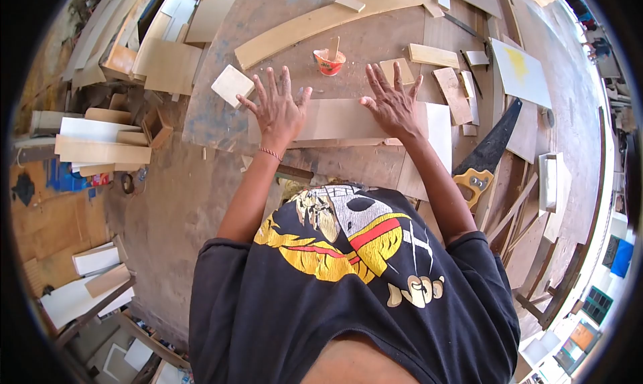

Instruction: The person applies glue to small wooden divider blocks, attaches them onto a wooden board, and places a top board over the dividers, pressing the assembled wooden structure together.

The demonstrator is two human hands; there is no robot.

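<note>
A long flat brown board [337,119] lies across the table in front of the body. My left hand [277,109] is over its left end, palm down with fingers spread. Over its right part is my right hand [395,104], also palm down, fingers apart. Neither hand grips anything; whether the palms press on the board cannot be made out. A small red cup [329,64] with a wooden stick in it stands beyond the board, between the hands. Near my left fingertips sits a pale square block [232,87]; a tan square piece [396,72] lies behind my right fingers.
A handsaw [493,143] with a wooden handle lies at the right among wood offcuts. A long curved wooden strip [295,30] crosses the far side of the table [221,119]. Stacked boards [167,66] stand at the left, and a white panel [521,72] lies at the right.
</note>
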